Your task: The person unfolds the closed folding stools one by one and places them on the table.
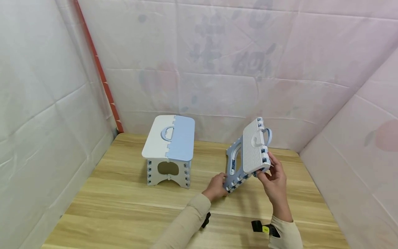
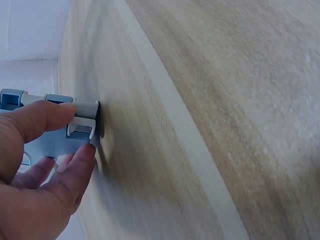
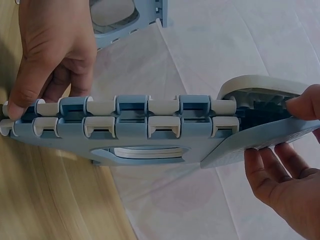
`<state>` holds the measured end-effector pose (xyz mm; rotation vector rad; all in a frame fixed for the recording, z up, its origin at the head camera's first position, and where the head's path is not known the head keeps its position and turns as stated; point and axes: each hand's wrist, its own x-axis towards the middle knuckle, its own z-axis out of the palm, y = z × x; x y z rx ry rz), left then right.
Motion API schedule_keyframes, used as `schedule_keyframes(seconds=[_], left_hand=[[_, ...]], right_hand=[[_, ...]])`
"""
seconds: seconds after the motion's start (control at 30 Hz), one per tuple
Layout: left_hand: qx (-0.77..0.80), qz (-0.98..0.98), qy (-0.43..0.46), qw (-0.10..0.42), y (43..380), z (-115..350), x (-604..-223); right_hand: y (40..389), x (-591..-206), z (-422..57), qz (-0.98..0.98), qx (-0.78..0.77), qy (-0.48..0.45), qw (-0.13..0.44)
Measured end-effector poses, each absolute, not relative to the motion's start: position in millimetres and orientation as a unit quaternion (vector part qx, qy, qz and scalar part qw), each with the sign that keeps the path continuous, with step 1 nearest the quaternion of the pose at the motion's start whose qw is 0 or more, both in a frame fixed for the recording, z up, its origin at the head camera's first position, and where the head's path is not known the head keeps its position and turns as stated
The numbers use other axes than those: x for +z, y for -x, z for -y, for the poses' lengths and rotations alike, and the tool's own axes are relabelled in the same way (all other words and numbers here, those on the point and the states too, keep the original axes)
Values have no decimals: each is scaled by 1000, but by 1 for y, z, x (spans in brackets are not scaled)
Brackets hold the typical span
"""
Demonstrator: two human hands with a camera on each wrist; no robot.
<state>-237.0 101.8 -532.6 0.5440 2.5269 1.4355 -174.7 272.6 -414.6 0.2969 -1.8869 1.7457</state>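
1. A partly folded stool (image 1: pixel 252 154) is held near the back edge of the table (image 1: pixel 124 207), right of the middle; whether its lower end touches the tabletop cannot be told.
2. The lower end of the stool's leg section is pinched by the left hand (image 1: pixel 215 188), with the thumb laid across the hinge teeth (image 2: pixel 82 127) and the fingers bent against the other side.
3. The near end of the seat is gripped by the right hand (image 1: pixel 276 181); the thumb is placed on one side and the fingers are set beneath, seen best in the right wrist view.
4. The stool is tilted, its white ribbed seat half being turned toward the right side of the table. A blue loop handle (image 1: pixel 270 136) is stuck out from the seat, and a blue leg panel (image 1: pixel 233 178) with an oval opening is shown below.
5. A second stool (image 1: pixel 181 138) is stood fully unfolded near the back edge, left of the middle and well apart from the held one. Its seat is divided into a white half and a blue half.
6. The table is bordered at its back edge by a pale cloth (image 1: pixel 217 93); a red strip (image 1: pixel 101 72) is run down to the back left corner.
7. Both arms are covered by beige sleeves (image 1: pixel 186 221).
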Motion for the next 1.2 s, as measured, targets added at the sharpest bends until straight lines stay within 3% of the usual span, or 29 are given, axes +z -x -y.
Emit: schedule_keyframes(seconds=[0.57, 0.97, 1.2], left_hand=[[503, -843, -163, 95, 237, -109, -533], [518, -842, -132, 78, 232, -112, -526], [520, -843, -107, 85, 231, -114, -529]], right_hand=[[177, -392, -256, 761, 594, -59, 256], [194, -402, -261, 772, 583, -69, 244], [191, -384, -245, 776, 581, -92, 228]])
